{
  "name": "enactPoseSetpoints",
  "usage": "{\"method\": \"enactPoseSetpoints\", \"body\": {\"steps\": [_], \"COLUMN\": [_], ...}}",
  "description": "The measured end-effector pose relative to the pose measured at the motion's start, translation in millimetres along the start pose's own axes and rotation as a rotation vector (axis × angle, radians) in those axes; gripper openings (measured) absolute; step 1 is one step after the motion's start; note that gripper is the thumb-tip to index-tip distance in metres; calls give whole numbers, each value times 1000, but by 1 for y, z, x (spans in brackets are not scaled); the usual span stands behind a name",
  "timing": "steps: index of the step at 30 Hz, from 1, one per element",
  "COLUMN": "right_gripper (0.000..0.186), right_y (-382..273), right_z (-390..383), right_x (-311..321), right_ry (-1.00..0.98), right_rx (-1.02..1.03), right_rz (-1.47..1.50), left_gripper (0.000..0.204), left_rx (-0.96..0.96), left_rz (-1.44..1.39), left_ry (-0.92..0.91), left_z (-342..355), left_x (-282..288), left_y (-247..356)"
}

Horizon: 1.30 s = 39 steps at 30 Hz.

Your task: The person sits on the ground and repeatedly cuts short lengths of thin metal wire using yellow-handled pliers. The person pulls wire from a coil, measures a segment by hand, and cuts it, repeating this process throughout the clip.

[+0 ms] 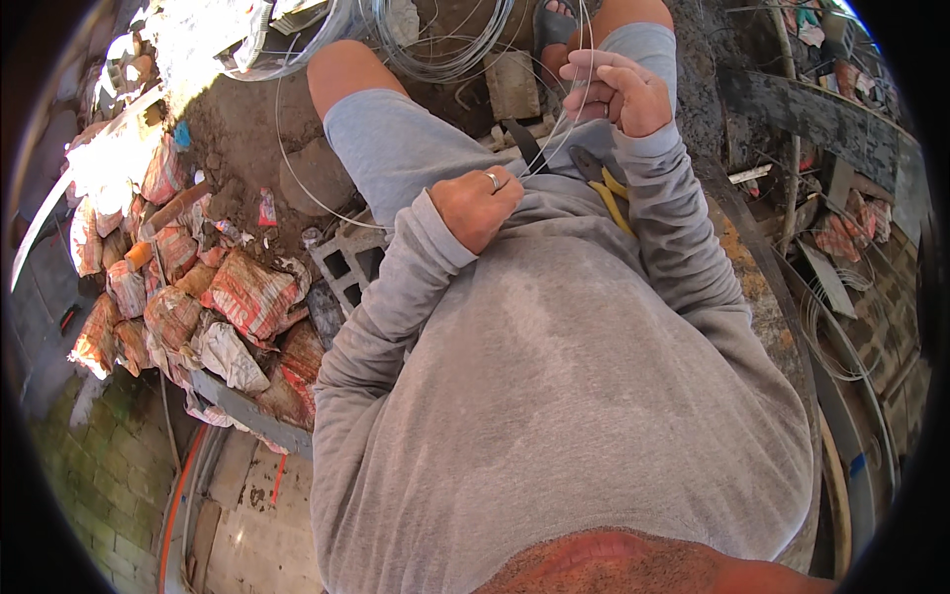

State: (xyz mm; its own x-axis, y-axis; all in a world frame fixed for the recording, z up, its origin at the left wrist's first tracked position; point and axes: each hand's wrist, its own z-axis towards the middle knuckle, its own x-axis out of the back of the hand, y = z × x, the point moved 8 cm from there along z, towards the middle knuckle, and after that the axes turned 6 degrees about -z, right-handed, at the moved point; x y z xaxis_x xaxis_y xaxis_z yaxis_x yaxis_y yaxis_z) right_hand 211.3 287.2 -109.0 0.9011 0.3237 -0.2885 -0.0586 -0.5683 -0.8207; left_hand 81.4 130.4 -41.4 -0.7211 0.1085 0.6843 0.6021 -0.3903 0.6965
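Observation:
My left hand (477, 210), wearing a ring, is closed on thin silver wire (280, 139) in my lap; the wire loops out to the left and up. Higher and to the right, my right hand (618, 94) has loosely curled fingers around strands of the same wire, which cross in front of my thigh. Pliers with yellow handles (614, 203) lie in my lap below the right hand, partly under my sleeve. A short black strap or strip (524, 144) is between my hands.
Coils of wire (435, 35) lie beyond my knees near a grey block (512, 84). A hollow block (344, 272) and piled sacks (247, 292) are at my left. Boards (821, 119), more wire loops (831, 337) and rubble are at my right.

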Motion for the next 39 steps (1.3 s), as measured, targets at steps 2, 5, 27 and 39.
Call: {"method": "enactPoseSetpoints", "body": {"steps": [2, 5, 27, 39], "right_gripper": [24, 23, 17, 39], "right_y": [-7, -18, -13, -16], "right_z": [1, 2, 0, -10], "right_x": [10, 16, -8, -4], "right_ry": [78, 148, -104, 89], "right_rx": [65, 123, 76, 29], "right_rz": [-328, -488, 58, -304], "left_gripper": [15, 12, 16, 14], "left_rx": [9, 74, 454, 441], "left_rz": [-4, -29, -584, -126], "left_ry": [-24, -78, 262, -13], "left_z": [-2, -10, 10, 15], "left_x": [-5, -14, -9, -24], "left_y": [-2, -9, -33, -18]}}
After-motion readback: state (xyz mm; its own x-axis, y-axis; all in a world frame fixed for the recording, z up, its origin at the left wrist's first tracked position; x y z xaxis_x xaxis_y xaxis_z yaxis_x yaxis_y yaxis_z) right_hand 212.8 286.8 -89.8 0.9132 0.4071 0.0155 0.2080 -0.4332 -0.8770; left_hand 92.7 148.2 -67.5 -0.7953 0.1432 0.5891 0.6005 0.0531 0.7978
